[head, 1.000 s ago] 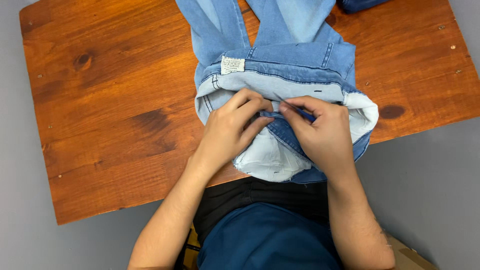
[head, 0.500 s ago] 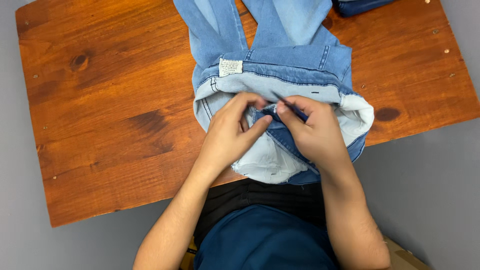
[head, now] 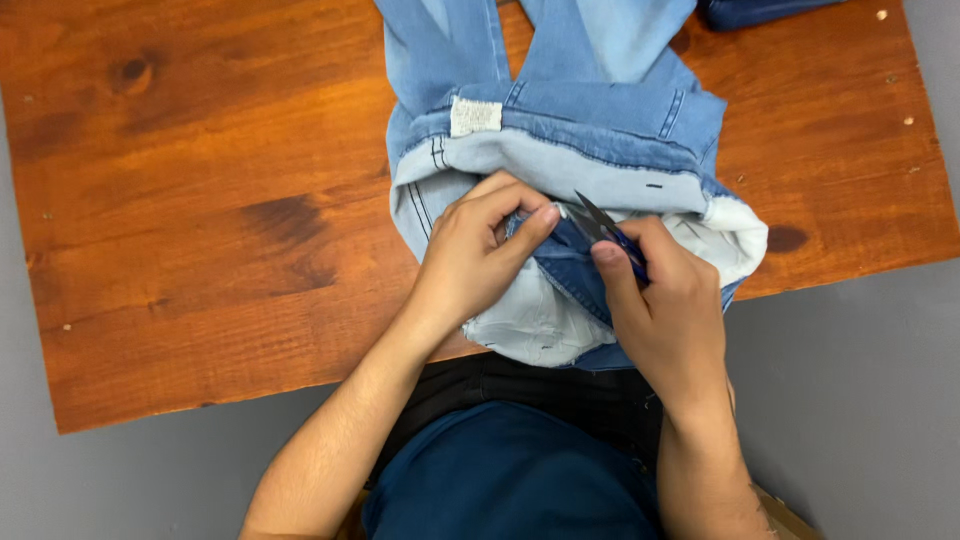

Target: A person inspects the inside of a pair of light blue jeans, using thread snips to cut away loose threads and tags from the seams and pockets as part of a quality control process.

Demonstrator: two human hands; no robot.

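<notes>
The light blue jeans (head: 590, 120) lay on the wooden table (head: 200, 200), with the waistband turned open at the near edge. The left hand (head: 475, 250) pinched a fold of denim at the fly between thumb and fingers. The right hand (head: 665, 300) was closed around small thread snips (head: 605, 228) (the dark blades pointed toward the left fingertips), just beside that fold.

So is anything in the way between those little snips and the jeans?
Nothing visible is. The right hand holds the snips with the blades at the jeans waistband, and the left hand pinches the cloth beside them.
</notes>
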